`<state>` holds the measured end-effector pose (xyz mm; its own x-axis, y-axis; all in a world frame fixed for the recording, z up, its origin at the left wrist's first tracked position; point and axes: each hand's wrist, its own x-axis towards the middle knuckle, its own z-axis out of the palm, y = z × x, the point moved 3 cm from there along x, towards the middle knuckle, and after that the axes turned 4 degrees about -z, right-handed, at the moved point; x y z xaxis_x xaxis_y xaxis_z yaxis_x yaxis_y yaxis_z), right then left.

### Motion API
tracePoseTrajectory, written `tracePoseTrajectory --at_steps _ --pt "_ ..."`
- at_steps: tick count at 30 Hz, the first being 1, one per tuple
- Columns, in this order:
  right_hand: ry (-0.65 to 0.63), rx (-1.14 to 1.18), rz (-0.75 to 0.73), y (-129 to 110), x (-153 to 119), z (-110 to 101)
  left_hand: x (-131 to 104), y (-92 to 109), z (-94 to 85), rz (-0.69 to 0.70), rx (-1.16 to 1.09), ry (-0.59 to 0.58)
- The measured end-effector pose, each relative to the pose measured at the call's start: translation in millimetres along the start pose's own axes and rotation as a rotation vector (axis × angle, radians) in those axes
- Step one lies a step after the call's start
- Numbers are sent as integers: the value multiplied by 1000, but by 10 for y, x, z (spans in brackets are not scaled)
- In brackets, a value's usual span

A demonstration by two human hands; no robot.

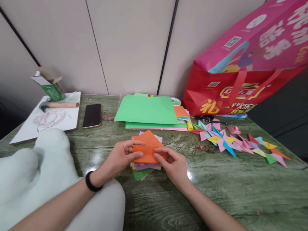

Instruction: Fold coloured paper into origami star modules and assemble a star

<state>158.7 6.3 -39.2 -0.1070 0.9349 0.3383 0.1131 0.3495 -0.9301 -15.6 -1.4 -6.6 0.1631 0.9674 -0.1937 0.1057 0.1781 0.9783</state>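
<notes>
A folded piece of orange paper [146, 154] is pinched by both hands at its two ends. My left hand [123, 154] grips the left end between thumb and fingers. At the right end, my right hand [173, 165] does the same. Beneath the folded piece lies a pile of coloured paper squares [142, 174], with green, purple and yellow edges showing. Behind it an orange paper corner [148, 138] points away from me. Both hands are just above or on the pile; exact contact cannot be made out.
Green sheets [147, 109] lie at the back, near a phone [92, 116]. Folded paper pieces [224, 139] spread to the right, below large bags [225, 89]. A hammer [61, 104], beaded loops [48, 118] and a small box [52, 89] are left. A pale plush toy [51, 164] fills the left front.
</notes>
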Motion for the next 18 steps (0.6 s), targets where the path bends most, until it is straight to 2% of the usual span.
tracePoseTrajectory --at_steps 9,18 --pt "43 60 19 -21 -7 -3 -19 37 28 8 -100 -4" --pt "54 52 24 -52 -15 -13 -33 74 12 66 -4 31"
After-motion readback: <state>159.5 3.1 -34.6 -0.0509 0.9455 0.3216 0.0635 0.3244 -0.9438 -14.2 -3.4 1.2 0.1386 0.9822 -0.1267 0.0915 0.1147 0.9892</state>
